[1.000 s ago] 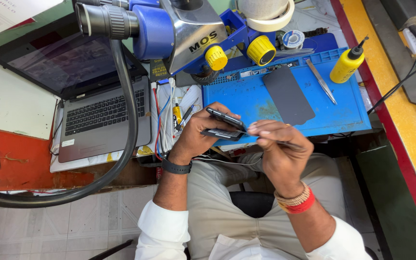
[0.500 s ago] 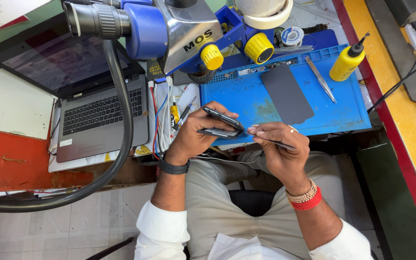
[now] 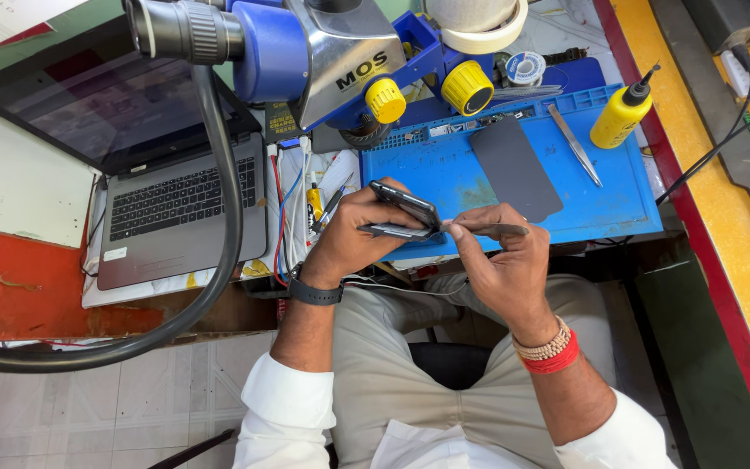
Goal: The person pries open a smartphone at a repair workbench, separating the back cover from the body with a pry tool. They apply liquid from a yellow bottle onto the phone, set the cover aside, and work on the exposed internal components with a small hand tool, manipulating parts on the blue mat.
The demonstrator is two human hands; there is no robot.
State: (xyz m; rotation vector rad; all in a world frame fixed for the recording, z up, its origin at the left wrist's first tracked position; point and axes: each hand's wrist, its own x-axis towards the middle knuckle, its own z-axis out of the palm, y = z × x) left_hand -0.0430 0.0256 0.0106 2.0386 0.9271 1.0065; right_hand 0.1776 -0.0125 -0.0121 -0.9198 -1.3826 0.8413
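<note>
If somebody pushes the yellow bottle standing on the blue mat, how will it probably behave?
The yellow bottle stands upright, tall and narrow with a thin nozzle, so it would likely tip easily. Its round body would probably roll on the blue mat. It looks plastic, thus likely light.

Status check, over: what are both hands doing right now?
Left hand grips dark phone. Right hand holds thin tool at its edge. Nothing blocking; blue mat beyond.

Laptop point(image 3: 180, 204), microscope point(image 3: 305, 52), yellow bottle point(image 3: 620, 117), blue mat point(image 3: 618, 187).
</note>
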